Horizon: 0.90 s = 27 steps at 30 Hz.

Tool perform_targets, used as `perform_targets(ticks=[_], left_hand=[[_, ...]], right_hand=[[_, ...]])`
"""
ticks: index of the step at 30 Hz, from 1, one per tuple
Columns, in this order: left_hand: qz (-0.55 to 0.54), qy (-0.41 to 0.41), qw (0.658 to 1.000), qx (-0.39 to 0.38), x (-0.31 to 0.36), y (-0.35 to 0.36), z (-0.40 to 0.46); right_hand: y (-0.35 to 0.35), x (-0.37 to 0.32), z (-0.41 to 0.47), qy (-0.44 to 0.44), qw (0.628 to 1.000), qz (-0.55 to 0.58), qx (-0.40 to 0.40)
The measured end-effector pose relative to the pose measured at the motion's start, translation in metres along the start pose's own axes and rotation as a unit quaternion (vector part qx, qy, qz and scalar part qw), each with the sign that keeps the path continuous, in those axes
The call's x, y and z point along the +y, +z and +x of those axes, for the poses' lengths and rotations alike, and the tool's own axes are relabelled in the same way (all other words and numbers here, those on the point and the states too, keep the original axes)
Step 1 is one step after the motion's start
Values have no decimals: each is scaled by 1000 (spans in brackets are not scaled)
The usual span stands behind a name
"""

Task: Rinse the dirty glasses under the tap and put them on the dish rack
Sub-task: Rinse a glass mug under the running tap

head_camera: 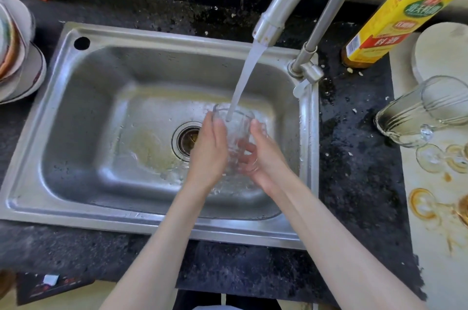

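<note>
A clear glass (pixel 234 132) is held upright between both hands over the sink (pixel 101 96), near the drain (pixel 186 141) and toward the basin's right wall. The left hand (pixel 209 152) is pressed against its left side, and the fingers of the right hand (pixel 263 157) are curled round its right side and base. Water from the tap (pixel 269 23) is poured straight into its open mouth.

The task is judged to be in its rinsing stage: this glass is not yet set to dry, and at least two more glasses (pixel 420 109) are seen on the counter at the sink's right, one lying on its side, beside brown ring stains (pixel 423 204). Whether those are already rinsed cannot be told.

No dish rack is made out for certain; stacked bowls and plates (pixel 17 51) at the left edge may mark it, but they are cut off. The glass's outline is blurred by running water, so its cleanliness cannot be judged.
</note>
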<state>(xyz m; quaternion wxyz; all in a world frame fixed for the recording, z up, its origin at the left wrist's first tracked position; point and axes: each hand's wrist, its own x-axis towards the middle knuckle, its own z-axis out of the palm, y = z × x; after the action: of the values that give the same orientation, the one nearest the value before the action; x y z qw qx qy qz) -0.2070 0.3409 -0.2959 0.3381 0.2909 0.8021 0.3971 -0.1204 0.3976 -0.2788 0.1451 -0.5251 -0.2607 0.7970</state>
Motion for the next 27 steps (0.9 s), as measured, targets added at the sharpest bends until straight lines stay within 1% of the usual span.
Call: perform_targets(ticks=[2, 3, 4, 7, 8, 10, 12, 14, 16, 17, 19, 20, 21, 22, 23, 24, 25, 26, 27], left_hand=[[-6, 50, 999, -19, -1, 7, -19], [-24, 46, 998, -24, -1, 8, -18], [-48, 15, 998, -27, 0, 7, -11], [-102, -119, 988, -2, -4, -1, 24], [-98, -136, 986, -2, -3, -3, 32], [-55, -101, 993, -26, 3, -1, 28], [-36, -29, 998, -53, 1, 6, 11], [-69, 17, 995, -72, 0, 8, -2], [-115, -16, 990, -76, 0, 1, 4], [-172, -60, 979, -95, 2, -4, 11], [-293, -162, 931, -147, 7, -17, 20], [-328, -184, 912, -167, 11, -22, 20], [-336, -184, 906, -180, 12, -23, 20], [-346, -177, 904, -176, 13, -23, 18], [-351, -161, 909, -155, 13, -21, 14], [-365, -148, 911, -120, 12, -17, 10], [-367, -134, 916, -89, 13, -15, 6], [-365, -125, 920, -64, 15, -13, 3], [-350, -120, 928, -38, 16, -12, 2]], right_hand=[[-5, -9, 7, -7, 1000, -8, 3], [-7, -11, 7, -11, 1000, -20, -8], [-9, -9, 5, -11, 999, -31, -21], [-11, 1, -4, 17, 997, -35, -67], [-10, 3, -4, 21, 997, -19, -65], [-7, 0, 0, 11, 1000, 17, -20], [-7, -10, 7, -4, 999, 42, 21], [-11, -14, 13, -17, 999, 29, 18], [-15, -14, 13, -9, 1000, 20, -15], [-17, -14, 11, 7, 999, 23, -38], [-16, -14, 3, 44, 996, 16, -80], [-14, -13, 1, 52, 995, 7, -84], [-11, -12, 0, 43, 997, -2, -69], [-7, -9, 2, 7, 999, -27, -25], [-2, -6, 4, -49, 995, -78, 36], [3, -4, 6, -112, 978, -143, 103], [7, -2, 7, -172, 950, -205, 162], [10, 0, 5, -218, 919, -263, 194], [14, 1, 1, -244, 898, -309, 198]])
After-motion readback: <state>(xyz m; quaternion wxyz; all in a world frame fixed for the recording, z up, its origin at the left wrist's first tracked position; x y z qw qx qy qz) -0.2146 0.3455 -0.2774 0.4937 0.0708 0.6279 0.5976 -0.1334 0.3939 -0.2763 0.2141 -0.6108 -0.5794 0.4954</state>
